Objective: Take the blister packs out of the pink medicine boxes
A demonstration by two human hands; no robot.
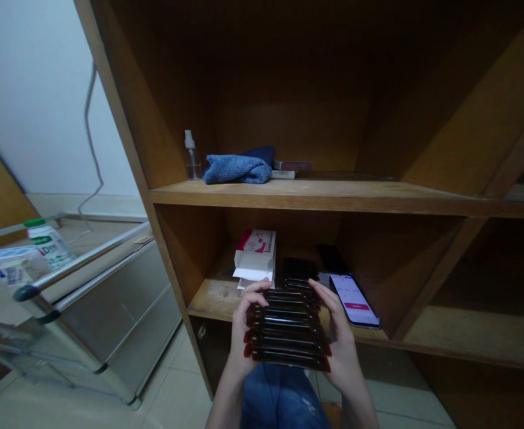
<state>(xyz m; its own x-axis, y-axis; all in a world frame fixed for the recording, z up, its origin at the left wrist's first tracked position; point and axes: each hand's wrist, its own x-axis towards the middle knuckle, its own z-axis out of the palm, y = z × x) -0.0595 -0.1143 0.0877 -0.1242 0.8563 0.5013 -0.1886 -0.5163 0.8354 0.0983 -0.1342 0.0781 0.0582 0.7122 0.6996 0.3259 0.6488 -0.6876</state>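
Note:
Between my hands is a row of dark brown ampoules, lying parallel with reddish-brown ends, held just in front of the lower shelf. My left hand grips the row's left side, fingers curled over its far corner. On the opposite side, my right hand presses against the ends with its fingers stretched forward. Behind the row, more dark ampoules lie on the shelf. An opened white-and-pink carton stands beside them, its flap facing me.
A lit phone lies right of my hands, with a dark flat object behind it. The upper shelf carries a spray bottle, a blue towel and thin boxes. Left stands a metal-framed cart with a green-capped bottle.

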